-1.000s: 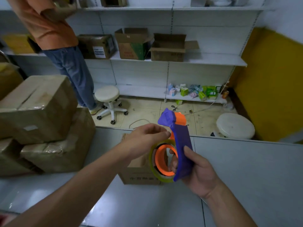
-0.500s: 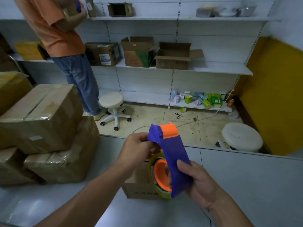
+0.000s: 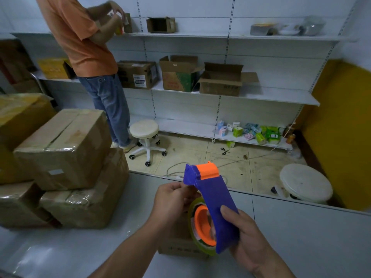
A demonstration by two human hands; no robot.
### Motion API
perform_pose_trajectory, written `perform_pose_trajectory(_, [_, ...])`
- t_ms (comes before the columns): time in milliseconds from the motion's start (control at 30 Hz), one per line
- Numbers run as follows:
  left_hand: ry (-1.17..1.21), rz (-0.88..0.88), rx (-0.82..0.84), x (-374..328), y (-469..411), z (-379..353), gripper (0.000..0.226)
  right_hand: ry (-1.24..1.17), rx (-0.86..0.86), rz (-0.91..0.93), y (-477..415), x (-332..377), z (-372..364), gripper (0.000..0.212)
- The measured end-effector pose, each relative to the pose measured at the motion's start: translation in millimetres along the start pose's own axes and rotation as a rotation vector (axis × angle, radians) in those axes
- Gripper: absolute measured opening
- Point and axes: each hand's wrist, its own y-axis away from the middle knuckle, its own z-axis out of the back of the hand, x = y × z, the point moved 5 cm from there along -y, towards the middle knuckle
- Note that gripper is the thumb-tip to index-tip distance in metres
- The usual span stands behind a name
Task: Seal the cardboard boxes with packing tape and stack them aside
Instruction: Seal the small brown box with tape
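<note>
Over the bench [image 3: 301, 237], the dispenser [image 3: 216, 199] is gripped by the right hand [image 3: 247, 237] and tape [image 3: 191, 221] seems pinched by curled fingers of the left hand [image 3: 172, 199]; pulled askew, it may tear or self-stick.

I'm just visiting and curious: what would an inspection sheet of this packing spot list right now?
Surface: glossy grey table.
Job's things: purple-and-orange tape dispenser with its tape roll, held in front of a small cardboard box on the table; taped boxes stacked at left.
Clutter: scissors on the floor.
Hands: right hand grips the dispenser; left hand pinches at the tape roll.
Cables: a cord across the floor tiles.
Surroundings: shelves with open boxes, white stool, a person in an orange shirt.
</note>
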Motion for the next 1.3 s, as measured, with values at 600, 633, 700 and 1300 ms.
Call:
perform_pose_trajectory(600, [-0.261,-0.164,-0.032,-26,6,16,0.017,0.198,0.197,0.007,14,34,-16,0.063])
perform_pose_trajectory(633, [-0.214,-0.172,-0.02,-27,7,17,0.019,0.21,0.213,0.01,15,36,-16,0.065])
perform_pose_trajectory(700, [-0.111,-0.168,0.004,-29,9,18,0.026,0.243,0.246,0.005,18,38,-18,0.066])
perform_pose_trajectory(1300, [0.096,-0.225,0.015,-54,21,15,0.022,0.472,0.311,-0.001,37,73,-28,0.062])
